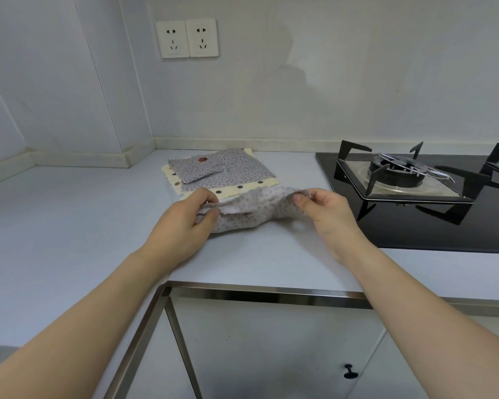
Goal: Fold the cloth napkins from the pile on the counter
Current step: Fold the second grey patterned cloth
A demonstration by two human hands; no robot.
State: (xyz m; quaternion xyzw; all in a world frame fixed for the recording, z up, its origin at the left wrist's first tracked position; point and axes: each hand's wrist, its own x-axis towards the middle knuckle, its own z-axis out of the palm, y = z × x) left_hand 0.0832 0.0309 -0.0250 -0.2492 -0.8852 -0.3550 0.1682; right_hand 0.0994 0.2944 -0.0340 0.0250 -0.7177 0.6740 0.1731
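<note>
A grey spotted napkin (254, 210) hangs crumpled between my hands just above the counter (69, 214). My left hand (185, 223) pinches its left edge, and my right hand (326, 211) pinches its right corner between thumb and fingers. Behind them lies the pile: a grey spotted napkin (231, 169) with a folded corner, spread on a cream napkin with dark dots (242, 189).
A black glass gas hob (415, 226) with metal pan supports (398, 174) takes up the counter's right side. Two wall sockets (187, 38) sit above the pile. The counter's front edge and a cabinet with a black knob (349, 371) lie below my arms.
</note>
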